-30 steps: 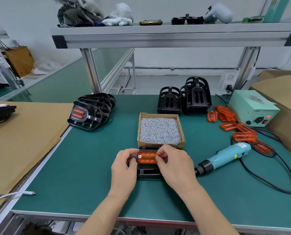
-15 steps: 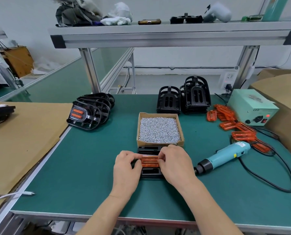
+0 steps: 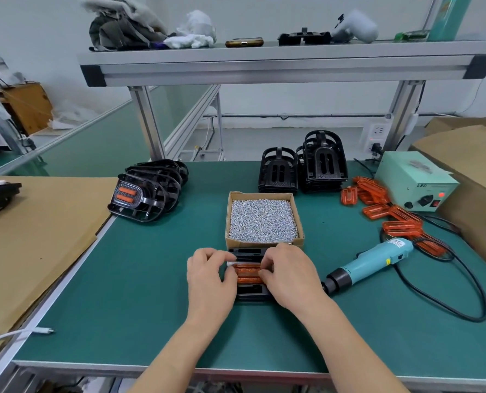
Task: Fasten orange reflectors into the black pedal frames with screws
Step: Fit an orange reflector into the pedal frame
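The left grip (image 3: 210, 276) and the right grip (image 3: 290, 275) each pinch 1 end of the orange reflector (image 3: 247, 273), with fingers curled over its short edges. The reflector lies flat across the middle of a black pedal frame (image 3: 250, 293), which rests on the green worktop (image 3: 122, 279) close to the person. Just behind the frame stands an open cardboard box (image 3: 264, 241) full of small silver screws (image 3: 261, 217). To the right lies a teal electric screwdriver (image 3: 377, 259), its dark nose near the right wrist and its black cable looping over the worktop. Further back on that side, loose reflectors (image 3: 400, 222) are scattered beside a pale green power unit (image 3: 414, 182). Behind the box stand 2 stacks of empty frames (image 3: 321, 163). At the left rear lies a row of finished pedals (image 3: 148, 191), the front one showing 2 orange bars.
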Available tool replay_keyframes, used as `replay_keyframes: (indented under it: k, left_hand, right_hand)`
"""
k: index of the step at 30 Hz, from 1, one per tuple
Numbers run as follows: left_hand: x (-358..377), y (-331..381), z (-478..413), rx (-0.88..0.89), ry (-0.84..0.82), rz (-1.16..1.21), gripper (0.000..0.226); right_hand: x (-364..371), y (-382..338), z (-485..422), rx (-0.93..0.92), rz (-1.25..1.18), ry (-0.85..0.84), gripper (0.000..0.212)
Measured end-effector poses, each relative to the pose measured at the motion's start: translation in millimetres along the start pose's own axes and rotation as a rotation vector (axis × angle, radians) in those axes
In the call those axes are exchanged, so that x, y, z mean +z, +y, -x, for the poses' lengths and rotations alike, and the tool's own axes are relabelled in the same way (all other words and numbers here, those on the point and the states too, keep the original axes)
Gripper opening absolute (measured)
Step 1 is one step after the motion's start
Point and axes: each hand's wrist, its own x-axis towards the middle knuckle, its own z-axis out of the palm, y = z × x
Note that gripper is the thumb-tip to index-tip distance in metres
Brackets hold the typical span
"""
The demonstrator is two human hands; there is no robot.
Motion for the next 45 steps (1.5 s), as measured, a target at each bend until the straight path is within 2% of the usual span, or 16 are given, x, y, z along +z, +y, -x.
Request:
replay_keyframes:
  k: [2, 4, 7, 11, 15, 18, 24, 31, 36, 39, 42, 45]
  left_hand:
    - [-1, 5, -10, 0.076, 0.069, -0.046, 0.026]
    - [-1, 13, -29, 0.125, 0.055, -0.092, 0.023]
    - [4, 24, -63, 0.130, -0.096, -0.291, 0.015]
    - [16, 33, -102, 0.171, -0.266, -0.570, 0.021]
    - [31, 40, -118, 0.152, -0.416, -0.683, 0.021]
    - [36, 36, -119, 0.120, -0.429, -0.599, 0.010]
    - [39, 31, -110, 0.174, -0.321, -0.565, 0.020]
    - [37, 33, -98, 0.148, -0.195, -0.312, 0.020]
    - [25, 38, -80, 0.081, -0.165, 0.030, 0.017]
    - [14, 37, -68, 0.048, -0.157, 0.145, 0.024]
    - [3, 32, -58, -0.019, -0.147, 0.245, 0.021]
    - [-3, 24, -46, -0.119, -0.159, 0.358, 0.021]
  right_hand:
    - [-1, 4, 1, 0.002, -0.068, 0.042, 0.011]
    - [-5, 10, 2, 0.027, -0.137, 0.114, 0.006]
    - [-15, 24, 3, 0.085, -0.213, 0.241, 0.005]
    - [-30, 51, 8, 0.180, -0.275, 0.431, 0.006]
    - [-38, 80, 16, 0.361, -0.318, 0.545, 0.019]
    - [-41, 96, 22, 0.463, -0.293, 0.540, 0.032]
    - [-48, 118, 30, 0.639, -0.148, 0.385, 0.047]
    - [-47, 120, 23, 0.701, -0.124, 0.325, 0.097]
    - [-47, 118, 18, 0.743, -0.258, 0.393, 0.086]
    - [-43, 122, 20, 0.757, -0.432, 0.464, 0.088]
    - [-37, 123, 20, 0.752, -0.640, 0.531, 0.089]
    - [-33, 123, 17, 0.757, -0.877, 0.524, 0.071]
